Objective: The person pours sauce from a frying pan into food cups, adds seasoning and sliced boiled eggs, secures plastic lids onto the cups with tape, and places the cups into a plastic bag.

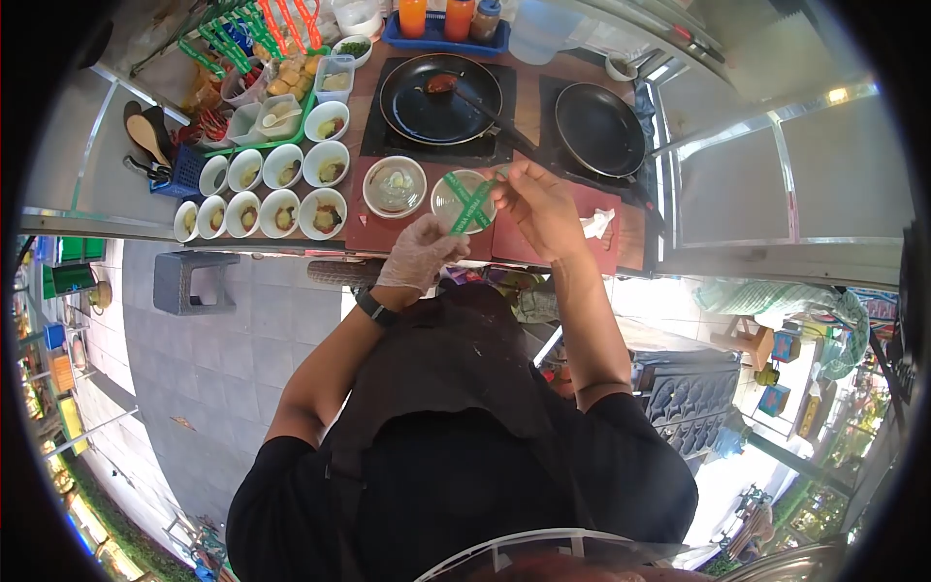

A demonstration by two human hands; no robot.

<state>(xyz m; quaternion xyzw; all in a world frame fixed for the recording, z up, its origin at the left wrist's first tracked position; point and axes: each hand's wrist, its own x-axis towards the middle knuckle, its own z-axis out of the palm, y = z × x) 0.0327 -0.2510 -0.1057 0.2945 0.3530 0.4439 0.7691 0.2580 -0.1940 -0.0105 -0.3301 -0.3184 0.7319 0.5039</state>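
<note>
1. Tape (472, 202), green and printed, is crossing in an X over a round, clear-topped container (442, 206), which is standing on a reddish mat (373, 234) on the counter (632, 250).
2. The right hand (538, 211), bare, is coming in from the right; its thumb and forefinger are pinching the tape's upper-right end, just beside the container's rim.
3. The left hand (417, 254), in a see-through glove, is bending its fingers at the tape's lower-left end, near the closest edge of the container; whether they are gripping or only pressing, I cannot tell.
4. Another round container (395, 187) is sitting just left of the taped one.
5. Beyond both, a black pan (427, 118) is holding some red sauce (441, 83).
6. White bowls (323, 215) are lining up to the left, while crumpled tissue (596, 224) is lying right of the bare hand.
</note>
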